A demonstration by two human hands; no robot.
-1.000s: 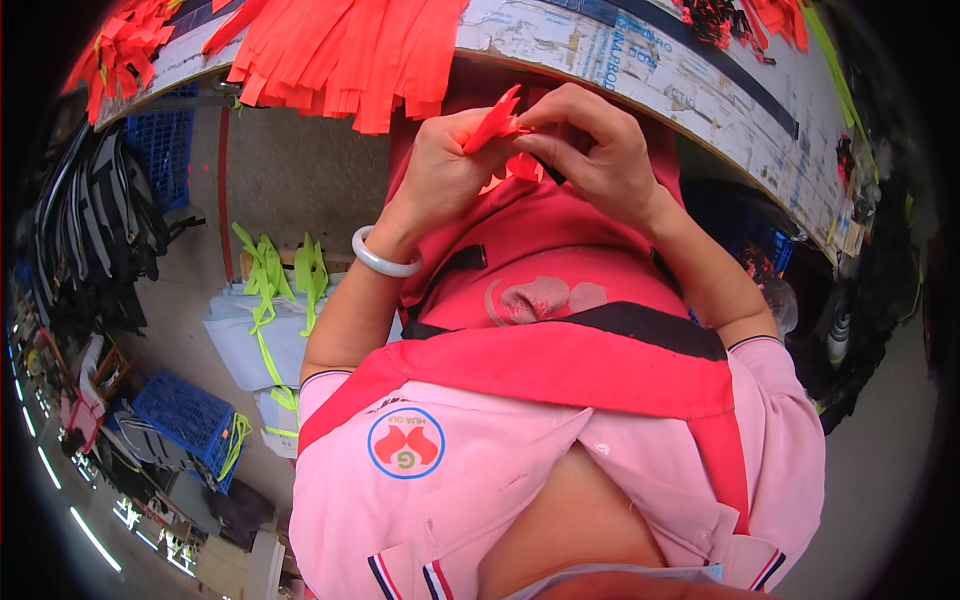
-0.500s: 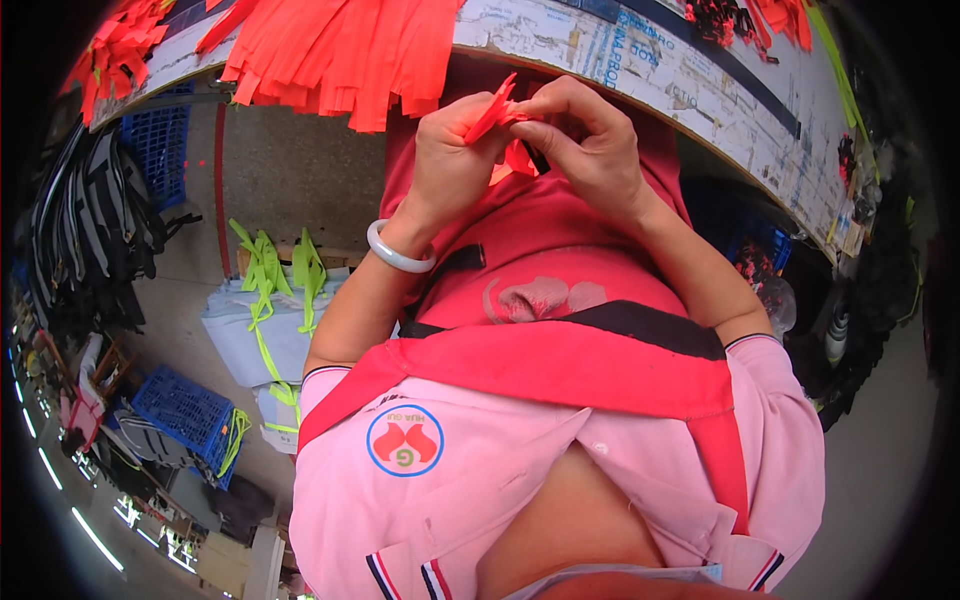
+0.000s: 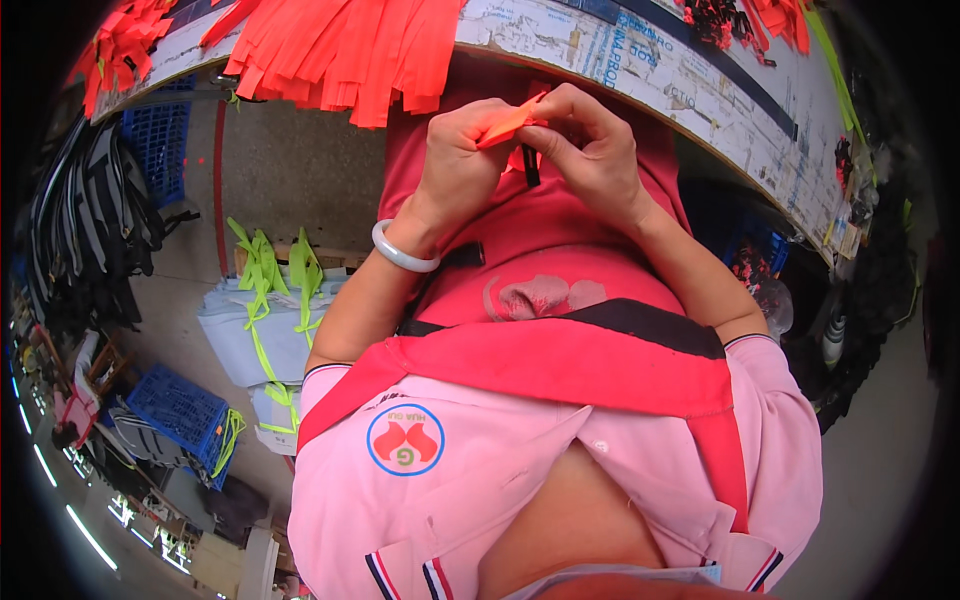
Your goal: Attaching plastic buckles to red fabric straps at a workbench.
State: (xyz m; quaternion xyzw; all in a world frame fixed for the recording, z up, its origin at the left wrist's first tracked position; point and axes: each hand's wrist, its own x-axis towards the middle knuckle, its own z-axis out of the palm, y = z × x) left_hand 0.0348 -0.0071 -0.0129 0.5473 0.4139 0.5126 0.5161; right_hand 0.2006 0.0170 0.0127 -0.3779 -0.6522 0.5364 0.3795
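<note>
My left hand (image 3: 458, 160) and my right hand (image 3: 590, 150) meet just below the table edge, both pinching one small orange strip (image 3: 508, 124). A short black piece (image 3: 530, 166) hangs down between the fingers, held by my right hand. A pale bangle (image 3: 402, 254) circles my left wrist. A big heap of orange strips (image 3: 340, 50) hangs over the table edge just left of and above my hands.
The worn white table edge (image 3: 680, 80) curves across the top right, with more orange pieces (image 3: 770, 15) on it. Blue crates (image 3: 180, 410) stand on the floor at left, with neon-green straps (image 3: 262, 280) on a grey bundle and black straps (image 3: 90, 220) hanging beyond.
Both hands have shifted slightly to the right and closer to the table edge, turning the orange strip between the fingers; the black piece now shows below it.
</note>
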